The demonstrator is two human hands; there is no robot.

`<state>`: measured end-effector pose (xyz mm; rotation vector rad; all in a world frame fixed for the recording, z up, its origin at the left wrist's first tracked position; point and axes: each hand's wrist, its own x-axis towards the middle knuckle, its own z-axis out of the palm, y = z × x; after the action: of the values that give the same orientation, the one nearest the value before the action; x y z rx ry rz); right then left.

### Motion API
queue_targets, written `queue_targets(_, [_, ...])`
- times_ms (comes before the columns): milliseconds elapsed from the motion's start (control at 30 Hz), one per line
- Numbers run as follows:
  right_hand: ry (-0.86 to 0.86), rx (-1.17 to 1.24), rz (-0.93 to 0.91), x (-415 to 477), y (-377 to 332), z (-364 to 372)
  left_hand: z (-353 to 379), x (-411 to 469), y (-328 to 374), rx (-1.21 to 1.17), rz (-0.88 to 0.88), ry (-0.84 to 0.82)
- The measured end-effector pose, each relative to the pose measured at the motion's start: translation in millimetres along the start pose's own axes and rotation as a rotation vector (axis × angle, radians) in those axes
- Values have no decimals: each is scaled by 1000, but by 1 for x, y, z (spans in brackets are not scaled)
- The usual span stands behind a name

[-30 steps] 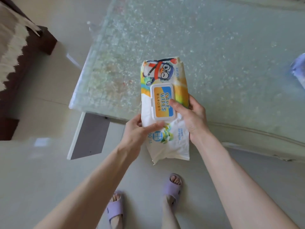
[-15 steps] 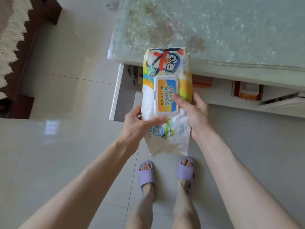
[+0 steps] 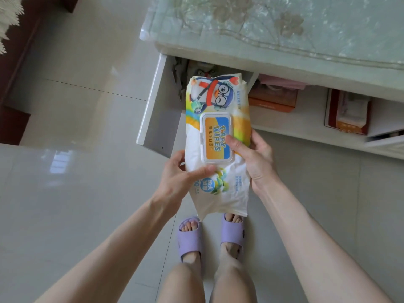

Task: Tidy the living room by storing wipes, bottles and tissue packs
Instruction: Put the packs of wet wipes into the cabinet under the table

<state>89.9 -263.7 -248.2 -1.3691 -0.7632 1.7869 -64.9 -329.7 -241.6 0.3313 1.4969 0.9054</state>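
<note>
A pack of baby wipes point(image 3: 216, 110) with a cartoon penguin and a white flip lid is held upright in front of me, over the edge of an open white drawer point(image 3: 153, 106). My left hand point(image 3: 181, 178) grips its lower left side, thumb across the front. My right hand point(image 3: 255, 158) grips the right side, thumb on the lid. The pack's far end hangs above the drawer's inside.
A glass-topped coffee table point(image 3: 284, 29) fills the top right. Its lower shelf carries an orange box point(image 3: 273, 101) and a red box point(image 3: 347, 112). Pale floor tiles lie around my feet in purple slippers point(image 3: 190, 237). Dark furniture point(image 3: 13, 88) stands at far left.
My view has dropped from the tabletop to the open drawer and lower shelf. Both hands keep the same hold on the wipes pack, now over the drawer.
</note>
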Motion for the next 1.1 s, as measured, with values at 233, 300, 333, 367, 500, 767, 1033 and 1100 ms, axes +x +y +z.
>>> queue_targets(233, [-21,-11,-40,68,47,-17,2,76,-36,24,74,26])
queue_targets(300, [-27,-15,-67,94,59,-19,0,105,-44,30,116,26])
queue_targets(333, [-30,-10,-75,103,62,-19,-1,116,-46,31,127,28])
queue_targets(367, [-45,-8,-99,119,70,-20,-2,133,-52,20,158,38])
queue_targets(500, [-93,21,-126,156,82,-21,-3,171,-58,-1,218,53])
queue_targets(767, [-161,1,-211,213,91,-19,-6,223,-50,-51,353,15])
queue_targets(1033, [-218,15,-293,242,82,-6,-5,254,-33,-117,468,47])
queue_targets(1100, [-212,12,-299,247,79,-1,-6,259,-27,-162,493,75])
